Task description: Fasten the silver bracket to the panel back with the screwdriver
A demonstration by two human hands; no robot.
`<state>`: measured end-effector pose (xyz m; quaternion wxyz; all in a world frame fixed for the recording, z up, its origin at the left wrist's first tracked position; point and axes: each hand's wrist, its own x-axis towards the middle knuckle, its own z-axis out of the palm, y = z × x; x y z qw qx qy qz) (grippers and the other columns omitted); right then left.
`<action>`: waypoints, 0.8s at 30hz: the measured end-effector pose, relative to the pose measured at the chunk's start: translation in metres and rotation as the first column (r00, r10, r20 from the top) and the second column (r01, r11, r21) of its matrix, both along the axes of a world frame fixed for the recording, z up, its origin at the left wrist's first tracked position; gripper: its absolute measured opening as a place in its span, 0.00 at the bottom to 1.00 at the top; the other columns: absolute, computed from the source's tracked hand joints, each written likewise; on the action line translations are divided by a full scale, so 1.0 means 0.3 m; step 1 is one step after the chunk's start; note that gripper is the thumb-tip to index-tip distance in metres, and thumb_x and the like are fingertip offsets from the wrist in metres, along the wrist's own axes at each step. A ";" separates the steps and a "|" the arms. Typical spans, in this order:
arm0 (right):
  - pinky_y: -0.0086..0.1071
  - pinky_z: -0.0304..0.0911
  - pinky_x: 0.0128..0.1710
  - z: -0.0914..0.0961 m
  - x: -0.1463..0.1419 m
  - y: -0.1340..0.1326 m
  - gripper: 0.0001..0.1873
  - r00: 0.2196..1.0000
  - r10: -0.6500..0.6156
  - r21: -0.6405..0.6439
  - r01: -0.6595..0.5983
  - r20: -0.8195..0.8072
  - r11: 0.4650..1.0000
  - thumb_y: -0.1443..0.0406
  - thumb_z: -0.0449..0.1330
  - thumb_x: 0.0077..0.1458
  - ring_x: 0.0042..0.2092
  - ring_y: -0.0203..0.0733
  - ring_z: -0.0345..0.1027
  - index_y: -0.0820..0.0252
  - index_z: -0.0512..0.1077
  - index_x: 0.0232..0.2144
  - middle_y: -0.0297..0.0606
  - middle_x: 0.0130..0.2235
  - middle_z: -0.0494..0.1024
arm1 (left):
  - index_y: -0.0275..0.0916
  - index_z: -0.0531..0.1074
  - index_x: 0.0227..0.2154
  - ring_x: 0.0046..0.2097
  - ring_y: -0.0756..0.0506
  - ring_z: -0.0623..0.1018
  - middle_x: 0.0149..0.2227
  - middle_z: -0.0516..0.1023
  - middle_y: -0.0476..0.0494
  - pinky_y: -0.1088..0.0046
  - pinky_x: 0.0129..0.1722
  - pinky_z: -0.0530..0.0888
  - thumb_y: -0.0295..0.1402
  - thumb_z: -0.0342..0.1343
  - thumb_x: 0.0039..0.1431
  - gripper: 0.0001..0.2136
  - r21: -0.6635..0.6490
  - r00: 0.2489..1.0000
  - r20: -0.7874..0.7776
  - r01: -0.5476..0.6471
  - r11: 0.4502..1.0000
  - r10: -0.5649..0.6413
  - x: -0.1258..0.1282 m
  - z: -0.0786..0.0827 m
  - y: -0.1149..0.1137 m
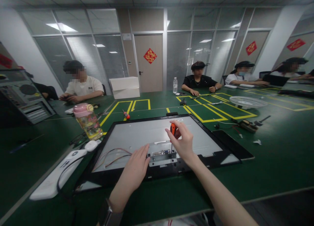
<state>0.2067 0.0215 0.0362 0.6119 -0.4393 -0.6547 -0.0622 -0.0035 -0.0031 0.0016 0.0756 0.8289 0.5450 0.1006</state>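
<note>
A flat monitor panel (144, 131) with a black frame and grey metal back lies on the green table in front of me. On its near side sits a metal bracket (157, 161) with a small circuit board and connector ports. My right hand (183, 139) grips the orange-and-black handle of a screwdriver (173, 129), which stands upright with its shaft reaching down to the bracket's right end. My left hand (136, 165) rests with fingers stretched out and together at the bracket's left side. Thin wires (113, 150) curve over the panel left of that hand.
To the left stand a pink-lidded bottle (88, 121), a white power strip (59, 175) and an opened computer case (26, 95). A black phone-like slab (232, 144) lies at the right. A second screwdriver (126, 114) is beyond the panel. Several people sit around the table (274, 167).
</note>
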 end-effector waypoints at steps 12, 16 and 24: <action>0.28 0.66 0.27 -0.002 -0.010 -0.004 0.13 0.998 0.059 0.035 -0.059 0.014 0.998 0.62 0.58 0.60 0.25 0.33 0.64 0.56 0.68 0.47 0.32 0.30 0.70 | 0.34 0.55 0.63 0.65 0.41 0.61 0.65 0.59 0.38 0.57 0.64 0.58 0.37 0.39 0.67 0.24 0.012 1.000 0.015 0.001 1.000 -0.001 -0.003 -0.014 0.004; 0.30 0.69 0.28 0.014 0.003 0.000 0.15 0.985 0.019 0.114 0.000 -0.169 0.993 0.63 0.59 0.59 0.27 0.34 0.67 0.55 0.67 0.49 0.34 0.35 0.73 | 0.36 0.56 0.63 0.64 0.41 0.62 0.65 0.60 0.39 0.56 0.64 0.59 0.37 0.39 0.67 0.24 0.042 0.999 0.050 0.012 0.999 -0.014 -0.009 -0.028 0.007; 0.40 0.67 0.43 0.029 0.112 0.016 0.10 0.929 -0.312 0.214 0.351 -0.198 0.911 0.64 0.60 0.58 0.40 0.45 0.69 0.57 0.70 0.43 0.40 0.39 0.76 | 0.36 0.55 0.63 0.65 0.40 0.62 0.65 0.60 0.38 0.56 0.64 0.58 0.37 0.39 0.67 0.24 0.024 0.998 0.057 0.013 1.000 -0.014 -0.011 -0.029 0.009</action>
